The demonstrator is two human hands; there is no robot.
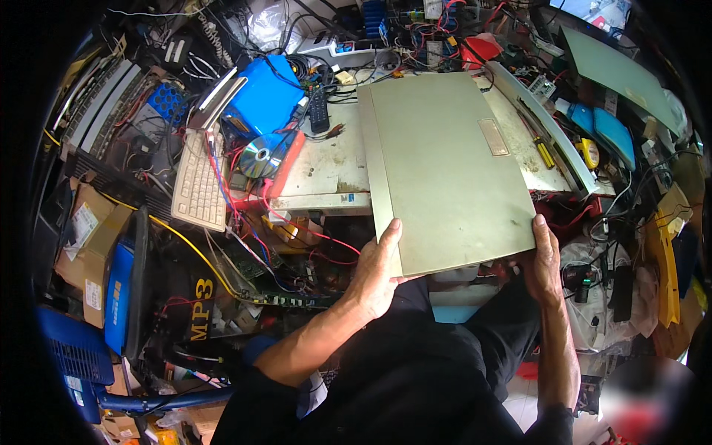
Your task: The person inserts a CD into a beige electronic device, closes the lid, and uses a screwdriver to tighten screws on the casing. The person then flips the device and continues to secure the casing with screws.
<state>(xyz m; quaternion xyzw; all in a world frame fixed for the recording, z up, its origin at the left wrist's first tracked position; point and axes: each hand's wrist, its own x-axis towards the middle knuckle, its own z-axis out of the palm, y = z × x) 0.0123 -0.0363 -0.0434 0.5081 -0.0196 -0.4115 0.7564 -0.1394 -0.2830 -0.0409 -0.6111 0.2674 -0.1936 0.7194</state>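
A large, flat grey-beige casing panel (445,178) lies tilted across the front of the white workbench, its near edge reaching out over my lap. My left hand (377,276) grips its near left corner, thumb on top and fingers beneath. At the near right corner my right hand (544,256) holds the edge, its thumb along the side and the fingers mostly hidden underneath. A small rectangular label plate (495,137) sits on the panel's upper right part. Whatever lies under the panel is hidden.
Left of the panel are a black remote control (319,111), a shiny disc (263,156), a blue box-like item (267,96) and a beige keyboard (199,182). A long pale strip (545,126), yellow-handled tool (544,153) and tape measure (589,153) lie right. Loose cables surround the bench.
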